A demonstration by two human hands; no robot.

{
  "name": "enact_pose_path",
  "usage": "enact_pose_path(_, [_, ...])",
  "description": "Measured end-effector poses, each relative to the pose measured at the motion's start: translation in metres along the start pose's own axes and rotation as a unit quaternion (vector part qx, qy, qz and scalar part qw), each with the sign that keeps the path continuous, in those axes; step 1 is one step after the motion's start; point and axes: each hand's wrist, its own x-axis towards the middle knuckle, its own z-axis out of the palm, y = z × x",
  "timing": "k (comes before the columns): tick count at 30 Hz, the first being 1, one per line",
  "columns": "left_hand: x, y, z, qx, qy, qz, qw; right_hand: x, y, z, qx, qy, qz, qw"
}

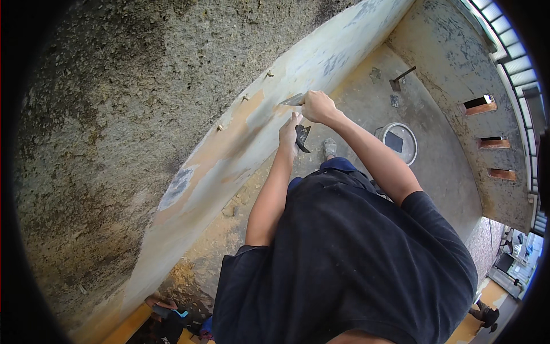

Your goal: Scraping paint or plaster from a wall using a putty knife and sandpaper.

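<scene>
"What have you got on the head feed?"

"My right hand (pixel 319 108) is clamped on a flat-bladed scraper (pixel 293 100), up at the pale, patchy wall (pixel 246 144). The blade lies over its painted face, but I can't tell whether the edge is touching."

"And the left?"

"Just below and beside it. My left hand (pixel 288 135) is closed on a dark, angular piece (pixel 303 137) that juts out on its right side — what kind of tool, I can't tell. Its fingertips reach up close to the right hand."

"Which step would you call that?"

"Working the wall's surface with the blade, I'd judge. There are peach and grey-blue patches among the white, so the face looks uneven."

"What does the next move call for?"

"A steady right wrist and a shallow blade angle, I'd say, with the dark piece held near the blade but clear of its edge."

"Anything around your feet?"

"A round white bucket (pixel 416 150) on the floor (pixel 444 172), to the right of my shoe (pixel 330 147) — and a long-handled tool (pixel 404 77) farther off, well apart from both hands."
</scene>
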Motion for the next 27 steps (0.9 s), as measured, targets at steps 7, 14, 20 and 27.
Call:
enact_pose_path(7, [0.017, -0.003, 0.002, -0.157, -0.033, 0.070, 0.985, 0.005, -0.020, -0.006, -0.012, -0.024, -0.039, 0.999])
enact_pose_path(14, [0.013, 0.007, 0.025, -0.195, 0.042, 0.039, 0.979, 0.012, -0.015, 0.004, -0.012, -0.051, -0.052, 0.997])
enact_pose_path(20, [0.018, 0.004, 0.028, -0.155, 0.068, 0.071, 0.983, 0.022, 0.000, 0.012, 0.016, -0.059, -0.061, 0.996])
enact_pose_path(27, [0.017, 0.011, 0.047, -0.125, 0.109, 0.074, 0.983, 0.023, 0.008, 0.014, -0.008, -0.036, -0.074, 0.997])
